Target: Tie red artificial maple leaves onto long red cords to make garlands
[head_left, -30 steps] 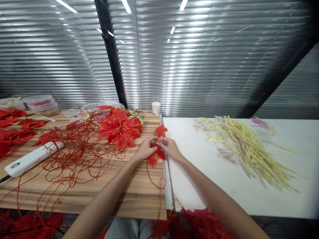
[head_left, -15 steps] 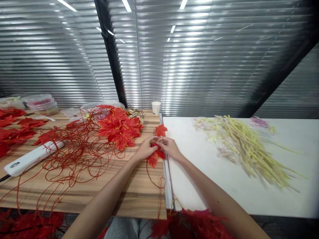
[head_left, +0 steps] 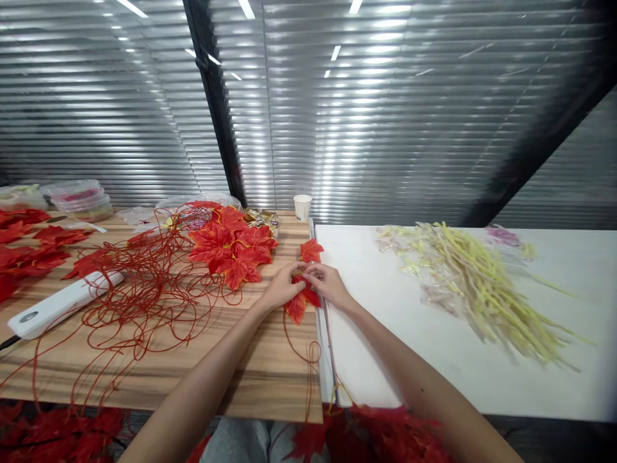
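Observation:
My left hand (head_left: 283, 286) and my right hand (head_left: 328, 285) meet over a small bunch of red maple leaves (head_left: 295, 309) where the wooden table joins the white one. The fingers of both hands are pinched around a leaf stem or cord, too small to make out. One red leaf (head_left: 312, 251) shows just beyond my fingertips. A thin red cord (head_left: 290, 341) runs from the bunch toward the table's front edge. Left of my hands lie more red leaves (head_left: 240, 254) and a large tangle of red cord (head_left: 149, 289).
A white device (head_left: 62, 305) lies on the wooden table (head_left: 270, 379) at left, with plastic tubs (head_left: 80, 199) behind. A paper cup (head_left: 303, 208) stands at the back. Yellow strips (head_left: 491, 292) lie on the white table (head_left: 366, 257). Red leaves (head_left: 385, 434) hang below its front edge.

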A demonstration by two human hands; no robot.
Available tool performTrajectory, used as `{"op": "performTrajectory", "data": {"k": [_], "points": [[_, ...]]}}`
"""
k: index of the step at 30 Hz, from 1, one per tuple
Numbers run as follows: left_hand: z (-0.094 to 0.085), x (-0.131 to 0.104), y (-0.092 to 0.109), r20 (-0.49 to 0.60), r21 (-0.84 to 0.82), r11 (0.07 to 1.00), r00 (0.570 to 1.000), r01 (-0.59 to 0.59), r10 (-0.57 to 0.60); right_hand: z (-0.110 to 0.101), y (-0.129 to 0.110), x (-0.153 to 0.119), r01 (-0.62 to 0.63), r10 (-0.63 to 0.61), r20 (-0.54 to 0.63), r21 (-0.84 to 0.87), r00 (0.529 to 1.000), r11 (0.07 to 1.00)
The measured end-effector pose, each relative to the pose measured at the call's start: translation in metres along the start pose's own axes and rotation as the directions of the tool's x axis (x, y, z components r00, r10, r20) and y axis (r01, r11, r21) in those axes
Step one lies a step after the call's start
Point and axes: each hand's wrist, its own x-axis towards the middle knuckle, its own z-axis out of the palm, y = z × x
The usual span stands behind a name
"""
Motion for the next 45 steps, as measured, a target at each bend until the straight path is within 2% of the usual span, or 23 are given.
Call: {"op": "performTrajectory", "data": {"k": [16,45], "points": [[0.0000,0.0006,0.0009,0.016,0.014,1.000,1.000,0.003,-0.004,0.0001,0.0051,0.0009,0.040,-0.040,0.006,-0.072,0.999,0.997],[0.0000,-0.0007,0.0049,0.029,0.061,0.998,1.000,-0.005,0.003,0.0011,0.0074,0.0001,0.047,-0.046,0.018,-0.040,0.999,0.998]]}}
